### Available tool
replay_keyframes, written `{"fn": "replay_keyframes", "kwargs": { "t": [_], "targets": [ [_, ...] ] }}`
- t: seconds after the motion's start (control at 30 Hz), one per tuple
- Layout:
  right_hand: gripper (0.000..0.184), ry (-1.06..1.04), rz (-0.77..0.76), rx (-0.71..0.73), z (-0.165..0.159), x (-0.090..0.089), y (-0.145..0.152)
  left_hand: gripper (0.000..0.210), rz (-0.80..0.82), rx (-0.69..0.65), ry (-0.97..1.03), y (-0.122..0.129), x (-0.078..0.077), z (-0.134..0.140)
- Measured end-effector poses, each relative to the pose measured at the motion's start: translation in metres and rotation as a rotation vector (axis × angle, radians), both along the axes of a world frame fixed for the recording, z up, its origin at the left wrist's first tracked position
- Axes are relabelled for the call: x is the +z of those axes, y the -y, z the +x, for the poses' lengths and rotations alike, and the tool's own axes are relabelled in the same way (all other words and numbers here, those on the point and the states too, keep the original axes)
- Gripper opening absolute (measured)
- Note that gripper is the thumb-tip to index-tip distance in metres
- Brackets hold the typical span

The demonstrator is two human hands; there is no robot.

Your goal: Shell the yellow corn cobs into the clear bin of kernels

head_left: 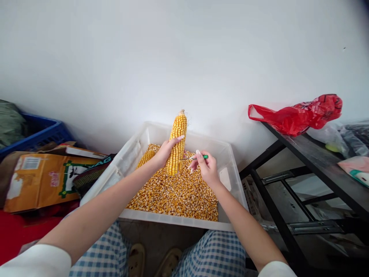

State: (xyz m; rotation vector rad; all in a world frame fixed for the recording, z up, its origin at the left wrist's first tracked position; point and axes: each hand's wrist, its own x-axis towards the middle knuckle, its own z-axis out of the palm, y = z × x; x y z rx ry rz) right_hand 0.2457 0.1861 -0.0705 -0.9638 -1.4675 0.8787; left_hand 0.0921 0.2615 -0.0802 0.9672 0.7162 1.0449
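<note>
Left hand wrapped around the middle of a corn cob, fingers curled over its near side. Cob held upright, tip pointing to the far wall, base hanging just above the loose kernels. Right hand pinched shut on a small green-handled tool, metal end aimed left and touching the cob's lower right side. Both hands poised over the far half of a clear plastic tub, filled across its floor with shelled yellow kernels. Second cob lying in the tub, just left of the left wrist, partly buried.

Tub set on the floor between the knees, checked trousers and pale slippers showing at the near edge. Left of the tub: flattened cardboard box with orange print, and beyond it a blue crate against the wall. Right of the tub: dark metal table, with a red plastic bag lying on its far end. Plain white wall behind everything.
</note>
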Motion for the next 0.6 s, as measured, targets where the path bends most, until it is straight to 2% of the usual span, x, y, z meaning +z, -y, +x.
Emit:
{"fn": "replay_keyframes", "kwargs": {
  "t": [0.3, 0.6],
  "targets": [
    [0.027, 0.123, 0.085, 0.066, -0.004, -0.009, 0.005, 0.04, 0.004, 0.006, -0.02, 0.005, 0.009, -0.005],
    [0.029, 0.056, 0.015, 0.073, -0.007, -0.009, 0.003, 0.038, 0.071, -0.008, -0.086, 0.013, 0.017, -0.006]
  ]
}}
